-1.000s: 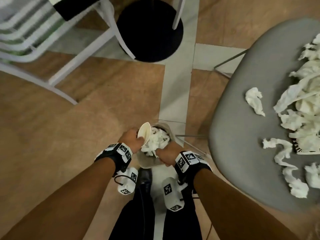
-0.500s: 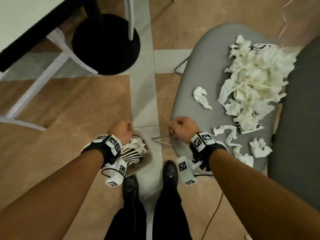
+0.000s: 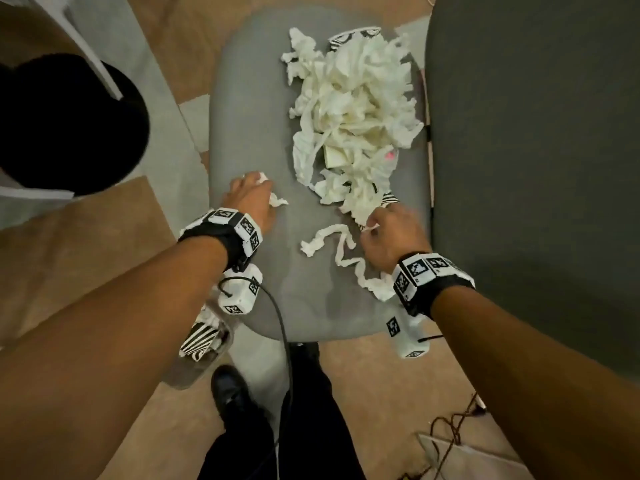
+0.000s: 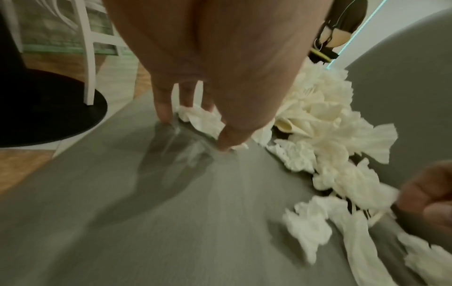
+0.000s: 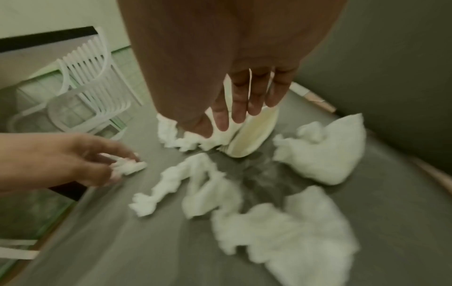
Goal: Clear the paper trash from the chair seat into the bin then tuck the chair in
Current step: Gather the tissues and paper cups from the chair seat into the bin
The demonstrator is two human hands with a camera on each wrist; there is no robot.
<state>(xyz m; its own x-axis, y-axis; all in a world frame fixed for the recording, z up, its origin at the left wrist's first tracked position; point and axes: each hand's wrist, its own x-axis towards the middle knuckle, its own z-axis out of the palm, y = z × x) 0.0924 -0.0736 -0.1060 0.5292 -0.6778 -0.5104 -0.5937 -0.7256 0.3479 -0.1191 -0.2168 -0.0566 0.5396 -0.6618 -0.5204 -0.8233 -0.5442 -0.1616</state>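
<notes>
1. Both hands are working on the grey chair seat point(image 3: 263, 271). The left hand point(image 3: 251, 200) is pinching a small crumpled tissue point(image 3: 273, 199), fingers curled round it. The right hand point(image 3: 391, 237) is closing its fingers on the near edge of the paper pile point(image 3: 353, 109).

2. Most of the paper trash is still lying on the seat: the big pile towards the backrest point(image 3: 533, 150), a long twisted strip point(image 3: 343, 251) just beside the right hand, and loose wads nearby. The bin point(image 3: 194, 368) is standing on the floor below the left forearm, already holding some paper.

3. Likely trouble, as a judgement: the tissue is light and torn, so small grabs are probably leaving scraps behind, or shedding them onto the floor while crossing to the bin. The bin looks small, so it may be overflowing before the pile is gone.

4. A cable point(image 3: 277, 323) is hanging from the left wrist device near the bin and could be snagging on it.

5. The head view is showing the bin and the whole pile; neither wrist view is showing the bin.

6. The right wrist view is revealing a flattened cream paper cup point(image 5: 252, 131) under the right fingers point(image 5: 240, 108), hidden from above.

7. The left wrist view is showing the left fingertips point(image 4: 162, 108) touching the seat around the tissue.
</notes>
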